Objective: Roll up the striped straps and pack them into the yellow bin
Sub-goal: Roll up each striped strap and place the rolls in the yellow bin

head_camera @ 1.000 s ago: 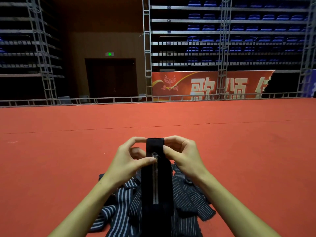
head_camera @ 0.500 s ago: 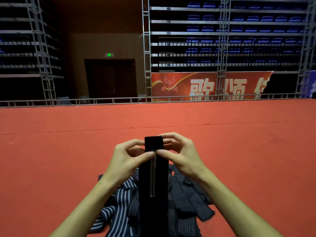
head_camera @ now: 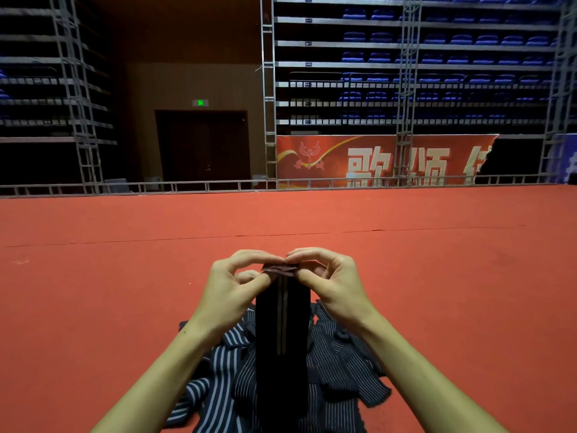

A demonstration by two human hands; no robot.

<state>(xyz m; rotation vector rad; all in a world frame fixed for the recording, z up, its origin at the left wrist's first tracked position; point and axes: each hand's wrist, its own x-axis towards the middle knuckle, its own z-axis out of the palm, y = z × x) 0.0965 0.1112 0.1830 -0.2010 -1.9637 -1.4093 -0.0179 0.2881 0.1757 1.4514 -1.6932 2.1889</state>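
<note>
A dark strap (head_camera: 282, 332) with two pale stripes down its middle hangs upright in front of me. Its top end is folded over into a small flat curl between my fingertips. My left hand (head_camera: 232, 290) pinches the left side of that top end with thumb and forefinger. My right hand (head_camera: 331, 284) pinches the right side the same way. Below, a loose pile of dark striped straps (head_camera: 340, 360) lies on the red carpet (head_camera: 125, 292). The yellow bin is not in view.
Red carpet stretches all around the pile out to a low metal rail (head_camera: 218, 185) at the stage edge. Beyond it stand metal truss towers (head_camera: 268, 89), a red banner (head_camera: 374, 160) and rows of blue seats.
The strap's top end, which stood straight up between my fingers, is now folded down into a small curl. Both hands have closed in over it and sit slightly lower.
</note>
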